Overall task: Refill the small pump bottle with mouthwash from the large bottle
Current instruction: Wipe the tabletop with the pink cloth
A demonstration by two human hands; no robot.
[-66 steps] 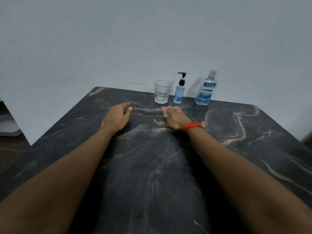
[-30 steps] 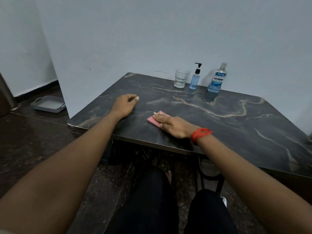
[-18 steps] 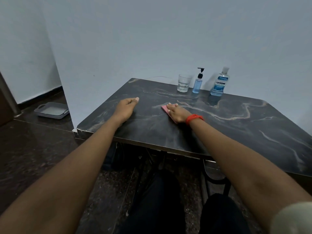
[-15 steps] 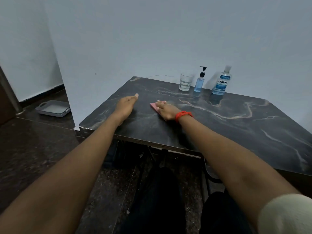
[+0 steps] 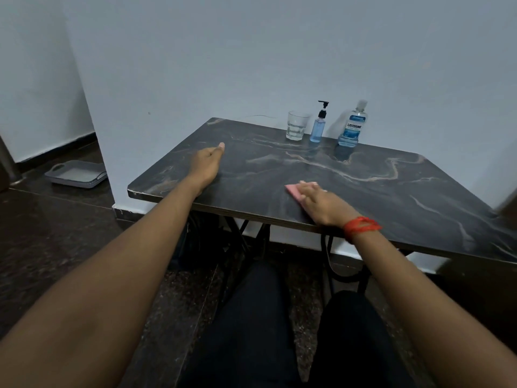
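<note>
Surface (image 5: 377,191): dark marble-pattern top with pale veins, rectangular, on a black metal frame; set against a plain pale wall.
Small pump bottle (image 5: 318,129): slim clear cylinder of blue liquid with a black pump head; upright at the far edge, between the glass and the large bottle, apart from both.
Large bottle (image 5: 351,127): clear, rounded, blue liquid in the lower part, blue-and-white label, pale cap on; upright at the far edge, right of the pump bottle.
Glass (image 5: 296,126): clear faceted tumbler, upright, leftmost of the three.
Left hand (image 5: 205,165): resting on the surface near its left edge, fingers loosely curled, thumb extended; holds nothing.
Right hand (image 5: 321,204): flat, fingers spread, pressing on a pink cloth (image 5: 293,191) near the front edge; red thread band (image 5: 361,226) at the wrist.
Obstructions: open surface lies between both hands and the bottles.
Floor: dark speckled stone; a grey rectangular tray (image 5: 77,175) lies at left by the wall.
</note>
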